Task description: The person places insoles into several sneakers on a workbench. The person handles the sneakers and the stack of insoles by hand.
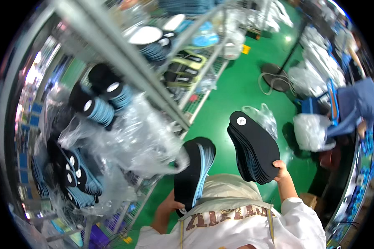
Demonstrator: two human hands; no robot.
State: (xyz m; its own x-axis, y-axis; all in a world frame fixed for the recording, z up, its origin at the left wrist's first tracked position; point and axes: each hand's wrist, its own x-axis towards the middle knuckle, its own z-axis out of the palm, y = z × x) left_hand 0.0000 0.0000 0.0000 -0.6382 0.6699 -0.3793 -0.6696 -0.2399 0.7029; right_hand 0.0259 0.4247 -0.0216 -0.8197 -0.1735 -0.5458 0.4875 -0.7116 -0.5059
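Observation:
My left hand [169,207] is closed on a stack of insoles [189,172], black on top with light blue edges, held low at my left side near the rack. In my right hand [281,171] is a thicker stack of black insoles [257,143], gripped by its near end, with a round white sticker on the far end of the top one. The two stacks are apart, both in front of my body. The fingers beneath each stack are hidden.
On my left stands a metal rack [149,83] with more insole stacks [102,112] and clear plastic bags [133,137]. A round stand base [275,79] with a cable is on the green floor. At right are white bags [311,130] and a seated person in blue [353,103].

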